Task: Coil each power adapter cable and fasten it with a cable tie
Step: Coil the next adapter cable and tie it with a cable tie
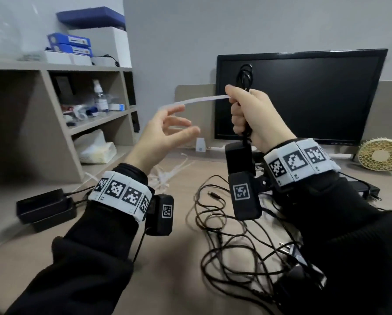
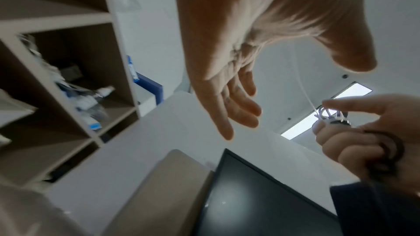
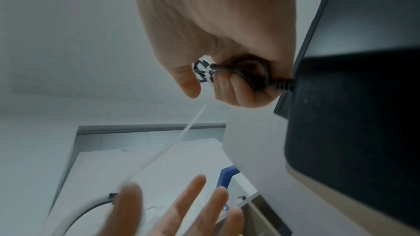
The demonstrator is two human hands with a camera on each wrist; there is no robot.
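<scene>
1. At the far left of the counter [image 1: 179, 258] two black adapters [image 1: 46, 208] are seen lying stacked, with a heap of spare white ties [image 1: 167, 176] further right.
2. The left hand [image 1: 161, 135] is held in the air with fingers spread and relaxed; nothing is gripped. The free tail of the tie [image 1: 197, 101] ends just beside its fingertips.
3. The right hand [image 1: 256, 119] is clenched round a coiled cable [image 1: 245, 75], loops showing above the fist and the adapter [image 1: 238, 160] hanging below it. In the right wrist view the tie is seen looped round the bundle at the thumb.
4. Loose cables [image 1: 231, 242] are left tangled on the counter further right, before the monitor [image 1: 304, 94].
5. The step in hand is judged to be the fastening of this coil: the tie appears threaded, whether fully cinched cannot be told.
6. Next, the tail would need to be pinched and pulled away from the fist, with the coil held firm.
</scene>
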